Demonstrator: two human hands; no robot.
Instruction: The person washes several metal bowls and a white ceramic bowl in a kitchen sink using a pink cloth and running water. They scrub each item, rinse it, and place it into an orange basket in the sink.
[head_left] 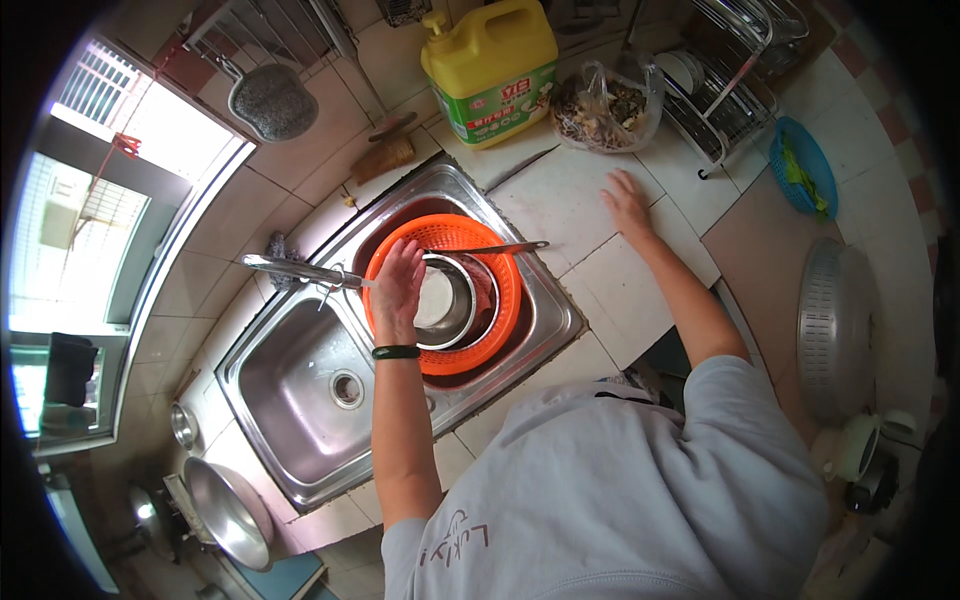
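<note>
My left hand (398,285) is over the left side of an orange plastic colander (460,232), beside the tip of the faucet (310,271). Its fingers look stretched out, with no grip visible. A long dark-handled utensil (500,248) lies across the colander, its near end close to my left fingers; its working end is hidden. Inside the colander sits a metal bowl (474,312) with a pale round thing (435,298) and some reddish meat-like pieces (483,292) beside it. My right hand (628,205) is open over the tiled counter, holding nothing.
The left basin (300,400) of the steel sink shows its drain. A yellow-green jug (490,75), a plastic bag of scraps (605,108) and a wire rack (715,110) stand behind. A blue basket (803,165) with greens is at right; a metal bowl (228,512) is lower left.
</note>
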